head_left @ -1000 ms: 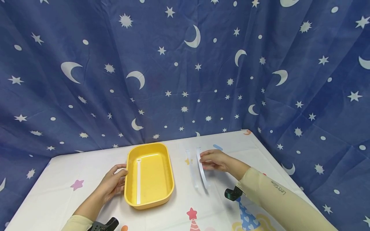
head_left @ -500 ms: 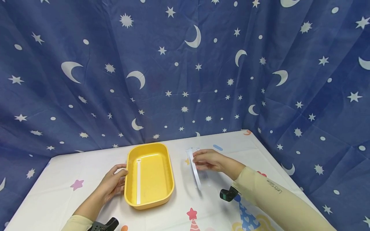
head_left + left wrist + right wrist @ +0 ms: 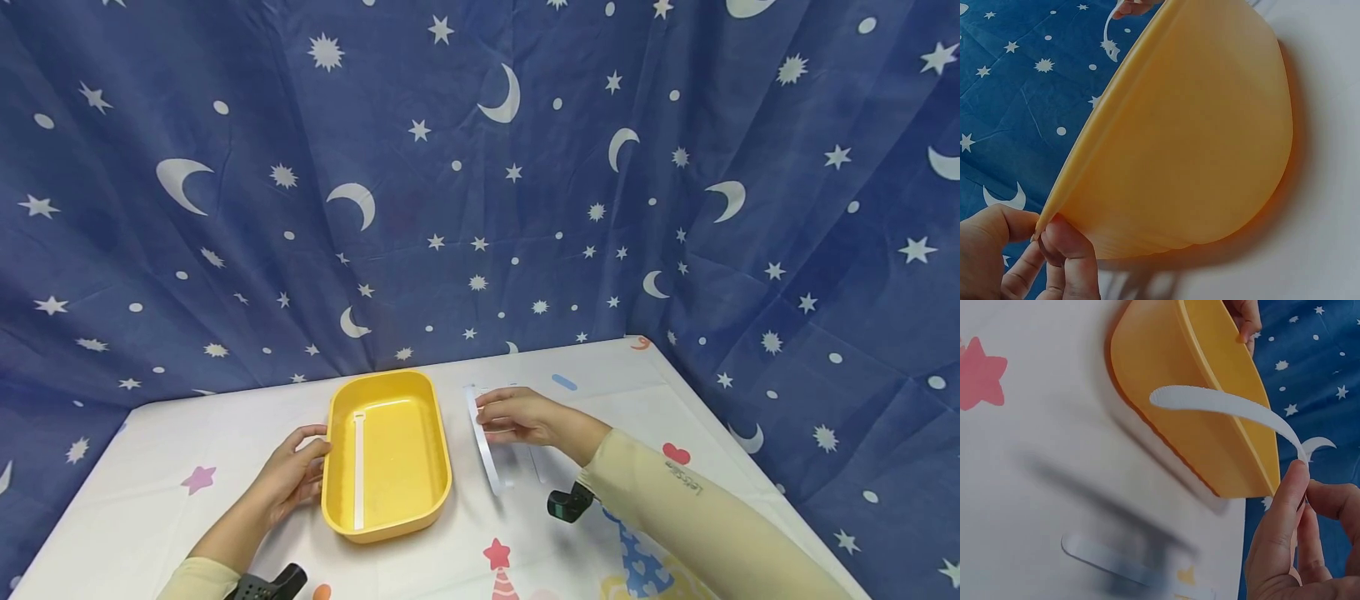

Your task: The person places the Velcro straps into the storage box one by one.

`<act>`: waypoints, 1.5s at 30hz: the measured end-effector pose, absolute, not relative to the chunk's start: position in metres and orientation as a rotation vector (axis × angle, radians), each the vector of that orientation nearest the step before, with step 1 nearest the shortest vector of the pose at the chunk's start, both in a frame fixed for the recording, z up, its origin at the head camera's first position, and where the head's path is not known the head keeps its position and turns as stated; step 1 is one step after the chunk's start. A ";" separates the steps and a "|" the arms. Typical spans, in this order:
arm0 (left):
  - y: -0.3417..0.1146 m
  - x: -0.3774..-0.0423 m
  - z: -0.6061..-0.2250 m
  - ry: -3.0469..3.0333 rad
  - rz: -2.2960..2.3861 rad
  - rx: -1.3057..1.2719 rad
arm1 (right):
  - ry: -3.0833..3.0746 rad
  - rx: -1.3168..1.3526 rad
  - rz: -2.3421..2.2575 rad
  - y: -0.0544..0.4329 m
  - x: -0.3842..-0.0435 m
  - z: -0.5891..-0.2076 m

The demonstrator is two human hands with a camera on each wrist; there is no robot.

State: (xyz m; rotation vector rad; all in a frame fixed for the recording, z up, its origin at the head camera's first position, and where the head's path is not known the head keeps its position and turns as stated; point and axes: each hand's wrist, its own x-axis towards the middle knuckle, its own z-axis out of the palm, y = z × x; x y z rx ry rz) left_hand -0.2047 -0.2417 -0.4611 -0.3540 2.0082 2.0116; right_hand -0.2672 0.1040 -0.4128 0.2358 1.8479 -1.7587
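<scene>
My left hand (image 3: 288, 475) pinches the left rim of a yellow plastic tray (image 3: 397, 529); the left wrist view shows thumb and fingers on either side of the rim. Inside the tray one white strap (image 3: 359, 471) with a slotted end lies lengthwise. Right of the tray, my right hand (image 3: 521, 417) holds a similar white strap (image 3: 483, 446) above the table, pinched between thumb and fingers. In the right wrist view this strap curves outward across the tray's side. Another white strap (image 3: 1110, 562) lies flat on the table below, partly in shadow.
The white tablecloth (image 3: 420, 575) carries printed stars, a heart and party hats. A blue curtain (image 3: 480, 250) with moons and stars hangs behind the table and along its right side. Black wrist cameras (image 3: 570, 502) sit on both wrists.
My right hand has moved left toward the tray with the strap in its grip, first over the strap on the table, then past it. My left hand and the tray stay put.
</scene>
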 end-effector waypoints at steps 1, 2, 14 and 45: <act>-0.242 -0.205 -0.461 2.009 2.009 -0.351 | 1.851 0.233 -1.757 0.102 -0.267 -0.413; -0.242 -0.205 -0.461 2.011 2.008 -0.353 | 1.852 0.232 -1.755 0.101 -0.268 -0.413; -0.242 -0.203 -0.462 2.012 1.998 -0.365 | 1.817 0.227 -1.751 0.089 -0.267 -0.417; -0.242 -0.204 -0.460 2.007 2.002 -0.381 | 1.780 0.179 -1.754 0.047 -0.272 -0.419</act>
